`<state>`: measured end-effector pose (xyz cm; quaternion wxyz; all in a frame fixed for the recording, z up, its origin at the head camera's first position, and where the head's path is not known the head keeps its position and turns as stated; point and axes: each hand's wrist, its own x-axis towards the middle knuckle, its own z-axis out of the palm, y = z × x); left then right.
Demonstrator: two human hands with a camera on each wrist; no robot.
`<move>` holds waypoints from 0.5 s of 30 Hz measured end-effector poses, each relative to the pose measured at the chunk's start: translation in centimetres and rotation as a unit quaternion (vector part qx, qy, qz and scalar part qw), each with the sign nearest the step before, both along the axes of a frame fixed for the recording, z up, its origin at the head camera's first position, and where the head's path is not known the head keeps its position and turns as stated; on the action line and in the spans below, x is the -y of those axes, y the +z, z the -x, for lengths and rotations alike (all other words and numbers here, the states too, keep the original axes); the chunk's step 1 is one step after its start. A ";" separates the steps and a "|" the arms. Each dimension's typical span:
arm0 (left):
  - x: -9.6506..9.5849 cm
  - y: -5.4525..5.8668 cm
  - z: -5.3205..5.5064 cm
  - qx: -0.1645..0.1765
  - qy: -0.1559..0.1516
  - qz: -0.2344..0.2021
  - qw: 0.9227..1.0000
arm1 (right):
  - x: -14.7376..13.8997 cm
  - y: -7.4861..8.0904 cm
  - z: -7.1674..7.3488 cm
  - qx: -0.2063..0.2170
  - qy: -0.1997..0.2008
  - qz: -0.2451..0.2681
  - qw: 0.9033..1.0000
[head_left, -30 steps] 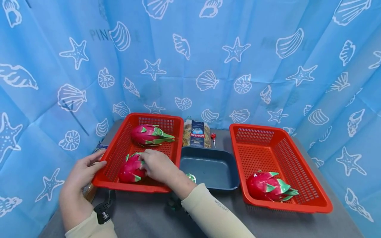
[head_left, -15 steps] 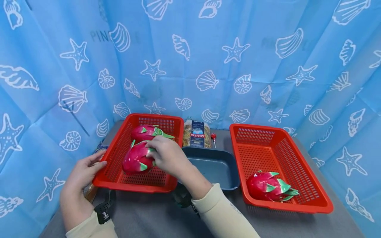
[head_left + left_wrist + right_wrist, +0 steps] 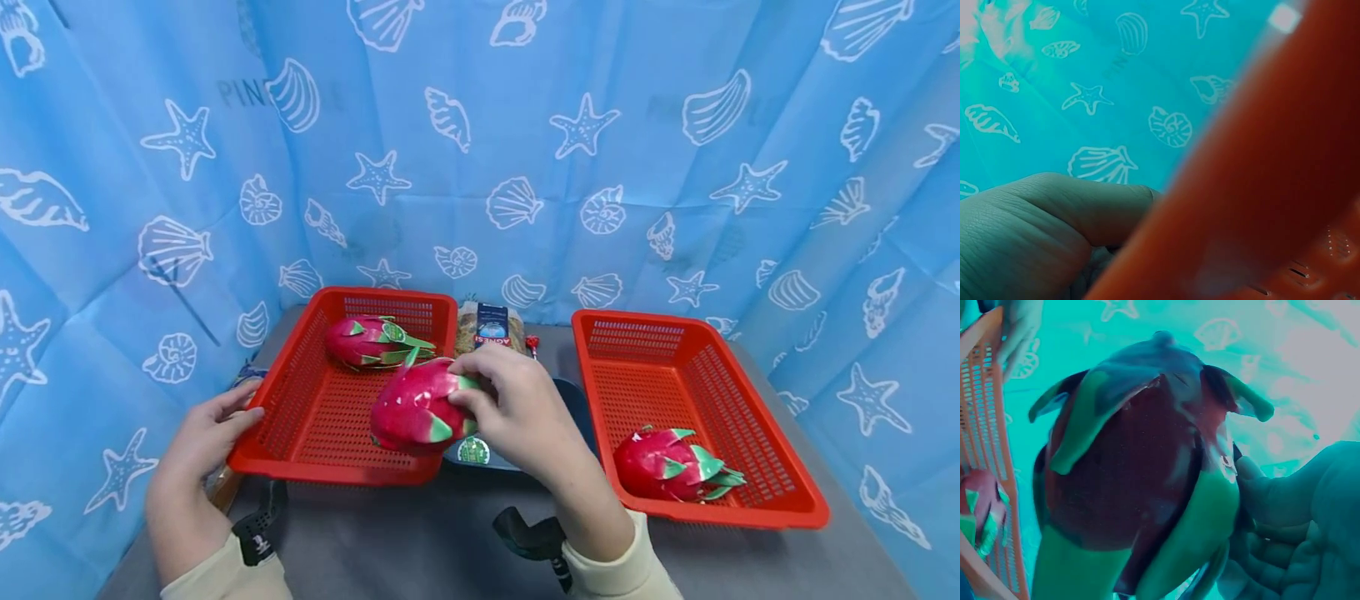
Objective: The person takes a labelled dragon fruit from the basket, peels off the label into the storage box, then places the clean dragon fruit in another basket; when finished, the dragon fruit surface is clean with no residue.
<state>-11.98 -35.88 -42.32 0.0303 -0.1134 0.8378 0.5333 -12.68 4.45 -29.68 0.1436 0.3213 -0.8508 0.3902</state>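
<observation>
Head view: held dragon fruit [image 3: 415, 407], glossy magenta, green-tipped.

Dragon fruits [image 3: 362, 340] [image 3: 416, 408] [image 3: 656, 467], three: one left, one centre, one lower right of the head view. Red baskets [image 3: 322, 417] [image 3: 637, 392], two: left and right; dark tray [image 3: 576, 408], one, centre; labelled packet [image 3: 491, 323], one, centre. Hands [image 3: 197, 442] [image 3: 517, 408], two: lower left and centre.

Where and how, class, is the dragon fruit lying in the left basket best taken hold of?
Probably the dragon fruit is best gripped round its plump body, from above and the near side: it lies on its side, leaves pointing right, with bare basket floor before it.
</observation>
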 end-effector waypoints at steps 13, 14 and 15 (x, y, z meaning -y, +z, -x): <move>0.1 0.0 0.0 -0.005 -0.011 0.001 1.000 | -5.4 -2.5 -6.4 0.099 -0.118 -0.070 0.986; 0.1 0.0 -0.1 -0.006 -0.011 0.002 1.000 | -5.5 -3.0 -6.6 0.108 -0.125 -0.078 0.983; 0.1 0.0 -0.1 -0.005 -0.010 0.002 1.000 | -5.6 -3.6 -6.8 0.116 -0.133 -0.086 0.981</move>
